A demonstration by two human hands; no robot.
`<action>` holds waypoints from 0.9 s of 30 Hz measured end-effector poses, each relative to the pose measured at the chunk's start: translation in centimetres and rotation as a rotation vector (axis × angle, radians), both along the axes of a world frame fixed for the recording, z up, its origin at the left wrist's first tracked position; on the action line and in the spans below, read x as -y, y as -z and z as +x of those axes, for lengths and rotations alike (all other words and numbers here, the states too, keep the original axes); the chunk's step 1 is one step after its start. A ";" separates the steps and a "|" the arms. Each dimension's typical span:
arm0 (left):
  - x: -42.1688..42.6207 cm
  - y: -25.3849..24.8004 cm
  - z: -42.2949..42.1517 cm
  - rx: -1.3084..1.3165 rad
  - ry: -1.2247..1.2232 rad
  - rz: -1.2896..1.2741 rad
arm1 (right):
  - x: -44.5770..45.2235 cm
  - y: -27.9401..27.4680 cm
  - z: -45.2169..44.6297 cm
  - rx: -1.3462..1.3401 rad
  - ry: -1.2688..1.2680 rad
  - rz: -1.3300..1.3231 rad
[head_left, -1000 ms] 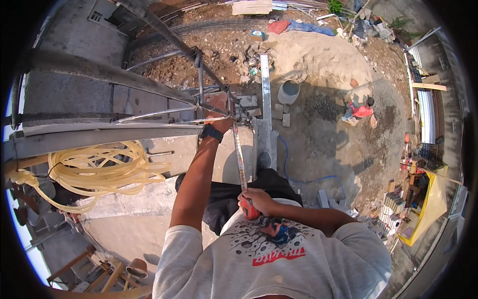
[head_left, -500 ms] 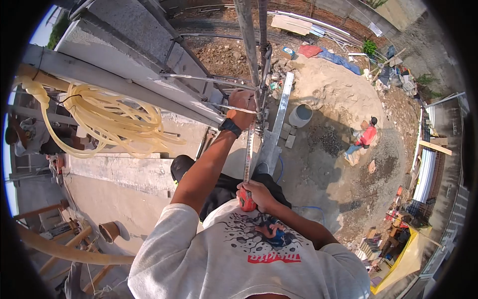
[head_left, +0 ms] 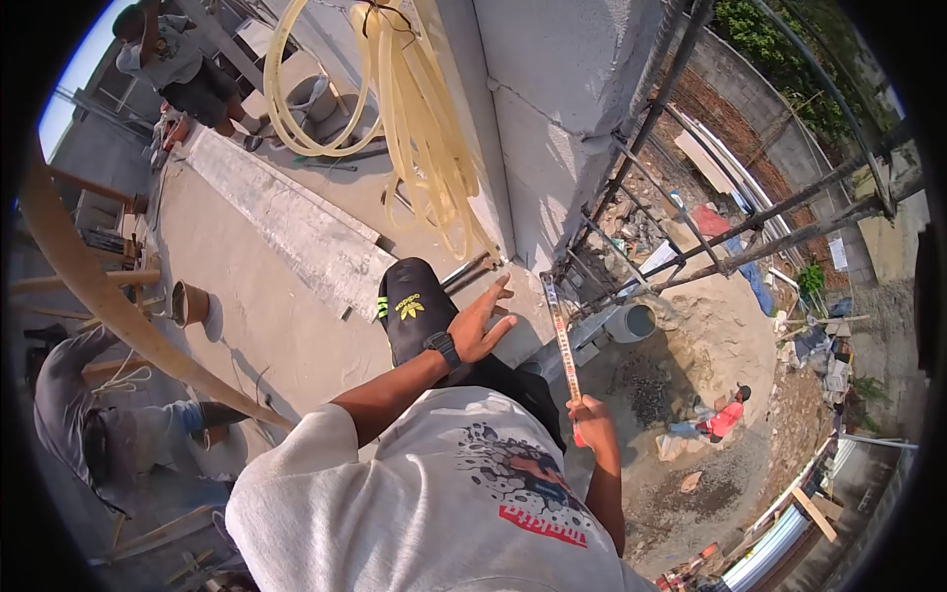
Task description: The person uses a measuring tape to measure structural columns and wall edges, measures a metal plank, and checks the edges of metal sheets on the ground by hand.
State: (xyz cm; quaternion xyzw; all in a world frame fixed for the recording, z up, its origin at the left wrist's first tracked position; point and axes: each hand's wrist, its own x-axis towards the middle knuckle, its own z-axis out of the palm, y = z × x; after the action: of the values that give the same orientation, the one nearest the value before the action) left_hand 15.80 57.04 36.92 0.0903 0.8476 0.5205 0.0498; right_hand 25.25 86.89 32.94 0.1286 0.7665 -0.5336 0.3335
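My right hand (head_left: pixel 596 424) is closed around a red tape measure (head_left: pixel 579 432), mostly covered by my fingers. The tape's blade (head_left: pixel 565 345) runs out of it, up and slightly left, towards the foot of a grey wall corner (head_left: pixel 538 222) beside the scaffold poles. My left hand (head_left: pixel 477 324), with a dark watch on the wrist, is held above my bent knee. Its fingers are spread and hold nothing, and it is apart from the blade.
Coiled clear yellowish hose (head_left: pixel 419 128) hangs by the wall. Scaffold poles (head_left: pixel 779 232) cross at right, above a drop to ground with a bucket (head_left: pixel 629 323) and a person in red (head_left: pixel 725 419). Two other people (head_left: pixel 182 64) are at left. A long plank (head_left: pixel 286 222) lies on the floor.
My left hand has come off the scaffold pole and blade end, back towards my knee, and opened. My right hand still holds the tape measure, now farther right. The view has turned.
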 end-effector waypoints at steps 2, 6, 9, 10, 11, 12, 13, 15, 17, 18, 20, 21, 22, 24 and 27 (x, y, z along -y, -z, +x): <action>2.0 -0.2 0.8 0.046 -0.038 -0.055 | 0.0 0.5 -1.0 0.034 -0.050 -0.013; 3.6 -4.7 1.9 -0.033 -0.161 -0.068 | 2.3 -1.1 -5.5 -0.046 -0.274 -0.032; 4.7 -11.1 3.3 -0.209 -0.303 0.016 | 5.2 -0.6 -9.2 -0.149 -0.598 0.091; 5.5 -13.5 4.2 -0.371 -0.335 -0.005 | 6.4 0.1 -10.0 -0.203 -0.641 0.040; 6.1 -15.9 5.3 -0.533 -0.370 -0.036 | 7.7 0.3 -10.9 -0.252 -0.691 -0.013; 7.0 -18.8 6.8 -0.695 -0.420 -0.148 | 9.3 -0.2 -12.1 -0.278 -0.762 -0.009; 8.0 -21.1 8.7 -0.857 -0.505 -0.181 | 11.1 -0.8 -13.0 -0.139 -0.793 -0.041; 9.9 -24.0 12.3 -1.146 -0.758 -0.315 | 13.9 -1.7 -15.1 0.003 -0.898 -0.050; 12.5 -25.5 15.1 -1.258 -0.979 -0.451 | 17.0 -2.2 -16.3 0.092 -0.919 -0.110; 14.0 -25.9 16.1 -1.217 -1.153 -0.618 | 18.3 -2.2 -16.6 0.143 -0.913 -0.139; 16.4 -25.9 17.9 -1.166 -1.349 -0.803 | 21.5 -2.3 -17.6 0.122 -0.968 -0.148; 17.4 -25.5 18.4 -0.986 -1.264 -0.697 | 23.0 -2.4 -18.1 0.101 -0.977 -0.162; 18.5 -25.0 19.0 -0.809 -1.175 -0.577 | 24.8 -2.6 -18.4 0.084 -0.996 -0.153; 20.4 -24.2 19.3 -0.616 -1.046 -0.574 | 28.6 -3.6 -18.4 0.110 -0.965 -0.169; 22.2 -23.8 18.7 -0.373 -0.886 -0.458 | 32.2 -5.7 -17.7 0.137 -0.940 -0.147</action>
State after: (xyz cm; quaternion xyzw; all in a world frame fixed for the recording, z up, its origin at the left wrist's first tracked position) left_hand 34.54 34.85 60.67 -0.1983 0.8909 0.2685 -0.3081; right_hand 7.52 54.72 38.61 -0.2210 0.6779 -0.3681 0.5967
